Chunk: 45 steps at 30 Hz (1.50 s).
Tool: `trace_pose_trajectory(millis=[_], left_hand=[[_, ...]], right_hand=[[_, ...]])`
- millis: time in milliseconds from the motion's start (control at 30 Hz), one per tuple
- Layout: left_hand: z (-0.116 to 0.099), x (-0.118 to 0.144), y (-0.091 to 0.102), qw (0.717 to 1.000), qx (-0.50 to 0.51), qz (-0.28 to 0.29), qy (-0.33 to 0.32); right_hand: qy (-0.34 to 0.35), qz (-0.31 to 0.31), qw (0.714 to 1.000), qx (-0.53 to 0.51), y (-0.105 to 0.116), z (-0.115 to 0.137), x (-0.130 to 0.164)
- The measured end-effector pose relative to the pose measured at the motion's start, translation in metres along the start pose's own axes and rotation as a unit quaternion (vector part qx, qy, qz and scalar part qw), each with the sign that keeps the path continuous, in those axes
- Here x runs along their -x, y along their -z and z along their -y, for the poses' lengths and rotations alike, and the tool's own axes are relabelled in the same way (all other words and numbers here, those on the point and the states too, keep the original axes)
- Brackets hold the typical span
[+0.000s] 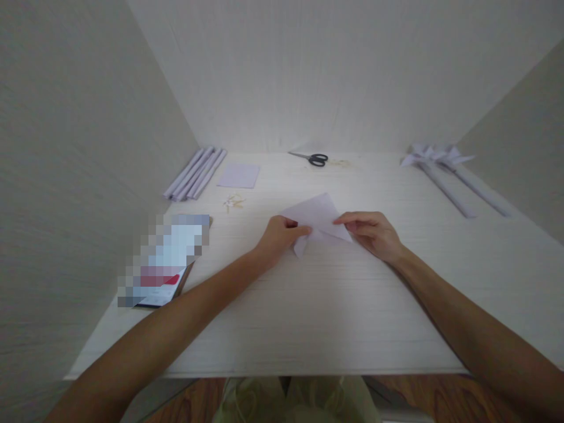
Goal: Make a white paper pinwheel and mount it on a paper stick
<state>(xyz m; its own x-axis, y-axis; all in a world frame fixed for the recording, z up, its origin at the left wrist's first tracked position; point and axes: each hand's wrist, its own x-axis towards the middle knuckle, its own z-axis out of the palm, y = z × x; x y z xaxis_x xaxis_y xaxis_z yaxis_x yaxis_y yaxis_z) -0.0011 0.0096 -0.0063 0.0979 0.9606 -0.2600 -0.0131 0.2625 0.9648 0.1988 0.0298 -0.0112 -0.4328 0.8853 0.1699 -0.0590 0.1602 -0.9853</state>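
A pale lilac sheet of paper, partly folded, is held between my hands above the middle of the table. My left hand pinches its left side, thumb on top, and a small folded flap hangs below that thumb. On the right, my right hand has its fingertips closed at the paper's right edge, the other fingers curled beneath. Part of the sheet's lower side is hidden by the left thumb and fingers.
Several rolled paper tubes lie at the back left, beside a flat lilac paper square and small pale sticks or ties. Scissors lie at the back. A phone rests left; two paper pinwheel-like pieces lie right. Walls enclose three sides.
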Motion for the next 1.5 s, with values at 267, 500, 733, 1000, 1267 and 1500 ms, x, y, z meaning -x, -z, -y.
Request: trace_pose_trajectory(millis=[267,500,733,1000,1267,1500], left_hand=[[0.003,-0.003,0.001,1.000,-0.013,0.020,-0.003],[0.001,-0.004,0.005,0.997,-0.058,0.059,0.001],[-0.002,-0.003,0.006,0.989,-0.121,0.081,0.008],[-0.003,-0.004,0.005,0.989,-0.115,0.094,0.019],[-0.005,-0.002,0.005,0.989,-0.116,0.086,0.027],[-0.003,-0.003,0.004,0.991,-0.095,0.090,0.026]], right_hand=[[0.016,-0.021,0.998,0.062,-0.002,0.006,-0.002],[0.034,0.061,0.997,0.036,-0.001,0.010,-0.004],[-0.025,0.142,0.989,0.022,0.001,0.009,-0.003],[-0.051,0.177,0.982,0.027,0.004,0.010,-0.002],[-0.078,0.142,0.986,0.042,0.002,0.009,-0.003],[-0.092,0.065,0.994,0.014,-0.003,0.006,-0.003]])
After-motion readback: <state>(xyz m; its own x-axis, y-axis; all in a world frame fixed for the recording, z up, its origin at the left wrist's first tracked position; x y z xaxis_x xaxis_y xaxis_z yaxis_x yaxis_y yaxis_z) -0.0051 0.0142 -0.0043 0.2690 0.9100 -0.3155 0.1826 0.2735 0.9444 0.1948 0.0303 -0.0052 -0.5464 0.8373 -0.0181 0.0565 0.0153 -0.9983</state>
